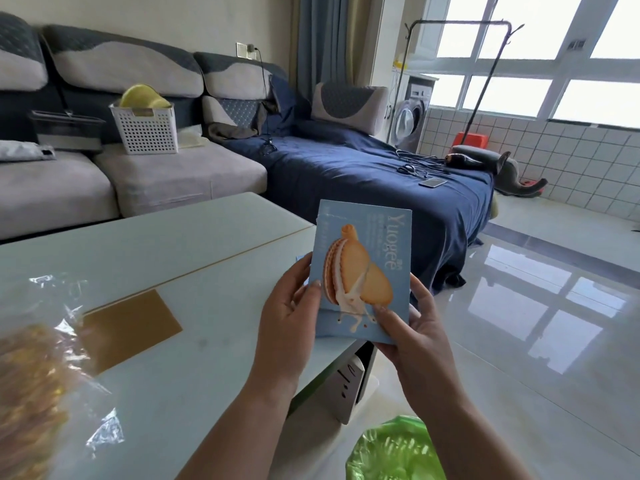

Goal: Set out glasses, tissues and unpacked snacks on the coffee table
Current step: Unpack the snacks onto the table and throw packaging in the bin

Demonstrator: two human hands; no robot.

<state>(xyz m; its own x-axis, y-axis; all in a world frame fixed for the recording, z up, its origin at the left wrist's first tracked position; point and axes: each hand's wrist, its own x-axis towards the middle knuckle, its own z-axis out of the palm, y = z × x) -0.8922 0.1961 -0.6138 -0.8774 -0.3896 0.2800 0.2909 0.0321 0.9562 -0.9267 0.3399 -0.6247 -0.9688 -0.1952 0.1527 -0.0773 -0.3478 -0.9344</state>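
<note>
A light blue snack box [363, 251] with a picture of a sandwich biscuit stands upright above the right end of the pale coffee table [173, 265]. My left hand [294, 306] grips the box's lower left edge, thumb on the front. My right hand [412, 327] holds the lower right corner, thumb pressed on the front. A clear plastic bag of golden snacks [38, 386] lies on the table at the lower left, blurred.
A green plastic bag [394, 452] sits low at the bottom right. A brown patch [128, 327] marks the tabletop. Behind are a grey sofa [145, 174] with a white basket [145, 128], a blue-covered chaise [363, 174], and glossy tiled floor [536, 323] on the right.
</note>
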